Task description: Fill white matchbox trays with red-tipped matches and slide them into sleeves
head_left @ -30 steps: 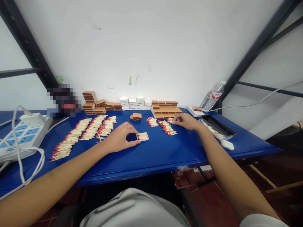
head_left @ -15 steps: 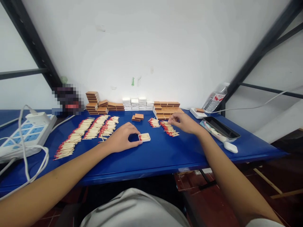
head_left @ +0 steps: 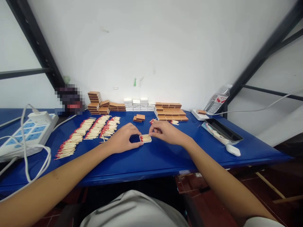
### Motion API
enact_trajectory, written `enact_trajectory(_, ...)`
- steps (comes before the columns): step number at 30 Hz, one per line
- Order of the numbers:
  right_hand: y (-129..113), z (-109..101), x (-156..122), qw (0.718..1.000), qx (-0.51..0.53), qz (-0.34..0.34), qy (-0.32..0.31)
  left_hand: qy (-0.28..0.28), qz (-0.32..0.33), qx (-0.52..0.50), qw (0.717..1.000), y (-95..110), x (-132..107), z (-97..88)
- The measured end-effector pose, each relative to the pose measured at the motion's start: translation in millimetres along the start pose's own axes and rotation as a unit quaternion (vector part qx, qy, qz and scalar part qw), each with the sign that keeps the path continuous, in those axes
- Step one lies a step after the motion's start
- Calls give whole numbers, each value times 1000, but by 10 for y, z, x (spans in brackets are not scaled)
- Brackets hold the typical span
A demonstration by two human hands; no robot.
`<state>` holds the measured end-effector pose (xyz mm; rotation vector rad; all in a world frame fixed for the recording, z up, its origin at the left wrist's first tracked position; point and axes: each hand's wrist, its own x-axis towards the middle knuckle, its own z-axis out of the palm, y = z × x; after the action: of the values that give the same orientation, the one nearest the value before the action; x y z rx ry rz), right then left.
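A small white matchbox tray with red-tipped matches in it lies on the blue table. My left hand is closed on the tray's left end between thumb and fingers. My right hand has its fingers pinched together at the tray's right end, on something too small to make out. Long rows of loose matches lie to the left. A few more matches show behind my right hand.
Stacks of brown matchbox sleeves and white trays line the wall, with two loose brown boxes in front. A power strip with cables sits at the left; a black tray and a water bottle at the right.
My right hand has come from the match pile at the right over to the tray's right end. My left hand has kept hold of the tray.
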<state>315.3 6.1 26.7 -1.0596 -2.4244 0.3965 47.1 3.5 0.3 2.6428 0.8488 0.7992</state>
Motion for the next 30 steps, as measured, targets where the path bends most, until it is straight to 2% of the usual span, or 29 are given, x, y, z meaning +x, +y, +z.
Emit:
enact_trajectory(2,196,-164,10,998,7,15,55,1,1,1,1000,-9,-3,4)
enact_trajectory(5,611,-473,-44,990,-31,92,100,2,1,0,1000,-21,-2,5)
enact_trajectory(8,1007,-660,-192,978,-64,177,93,-1,2,3,1000,-29,4,2)
enact_trajectory(11,1228,-669,-343,974,-69,205,69,-3,2,7,1000,-34,7,-1)
enact_trajectory(17,1335,-606,-426,971,-63,228,28,2,1,4,1000,-17,1,-13)
enact_trajectory(30,1407,-644,-453,967,-68,246,-3,-3,4,8,1000,8,7,-19)
